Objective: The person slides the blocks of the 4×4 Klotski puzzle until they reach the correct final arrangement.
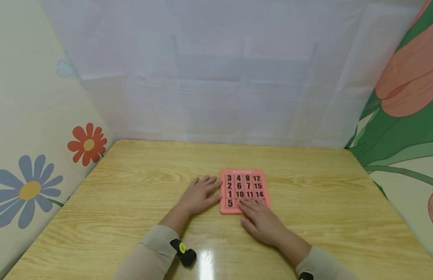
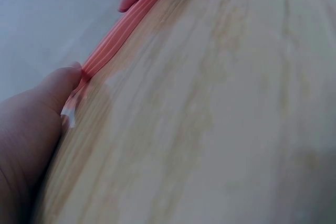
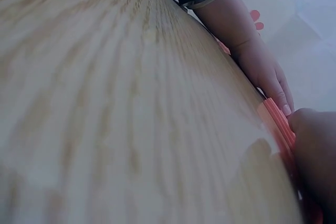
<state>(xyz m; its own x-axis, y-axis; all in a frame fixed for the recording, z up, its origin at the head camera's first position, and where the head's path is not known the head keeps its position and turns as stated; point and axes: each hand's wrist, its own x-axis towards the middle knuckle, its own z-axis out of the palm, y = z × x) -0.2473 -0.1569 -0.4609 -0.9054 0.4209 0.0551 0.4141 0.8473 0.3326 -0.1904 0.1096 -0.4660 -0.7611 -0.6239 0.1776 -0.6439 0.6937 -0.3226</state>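
A pink number sliding puzzle (image 1: 243, 190) lies flat on the wooden table, its tiles printed with black numbers. The rows that show read 3 4 8 12, then 2 6 7 15, then 1 10 11 14; a 5 starts the bottom row. My left hand (image 1: 198, 195) rests at the puzzle's left edge with fingers spread and thumb against the side. Over the bottom row lies my right hand (image 1: 262, 221), its extended fingers covering the spaces right of the 5. In the left wrist view the left thumb (image 2: 62, 85) meets the puzzle's ridged side (image 2: 118, 32).
The wooden table (image 1: 132, 167) reaches back to a white sheet (image 1: 244, 97) hung behind it. Walls with painted flowers (image 1: 86, 144) stand at left and right. Each wrist wears a small black camera (image 1: 186, 254) on a strap.
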